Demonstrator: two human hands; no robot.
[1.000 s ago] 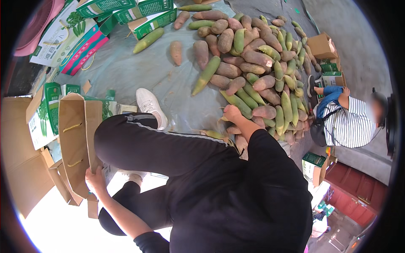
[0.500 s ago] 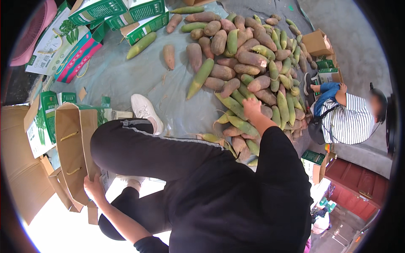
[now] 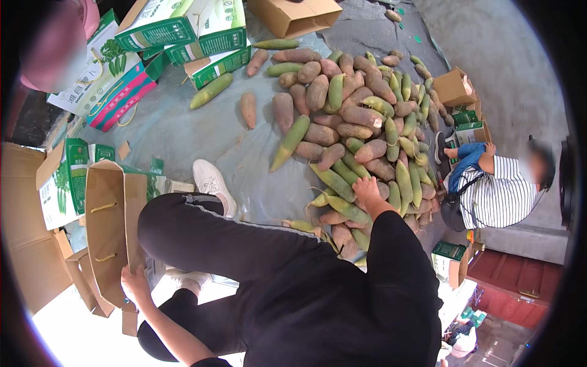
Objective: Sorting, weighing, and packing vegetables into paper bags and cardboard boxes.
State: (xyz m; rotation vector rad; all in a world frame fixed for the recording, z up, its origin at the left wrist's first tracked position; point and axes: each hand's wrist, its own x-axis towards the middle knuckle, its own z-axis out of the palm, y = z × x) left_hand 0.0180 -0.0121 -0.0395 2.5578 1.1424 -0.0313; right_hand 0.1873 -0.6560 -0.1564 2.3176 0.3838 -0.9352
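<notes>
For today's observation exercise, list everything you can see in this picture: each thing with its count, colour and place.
Long roots: a large pile, too many to count, green and reddish-brown, on the ground sheet ahead.
Ground sheet: one, grey, under the pile.
Printed cartons: several, green and white, upper left; one pink-edged.
Plain cartons: brown, one at top, one right of the pile.
Open carton: one, brown, lower left.
Seated person: one, striped shirt, right.
White shoe: one, centre.
Left hand: grips the open carton's edge.
Right hand: rests on the pile; whether it grips a root is unclear.
</notes>
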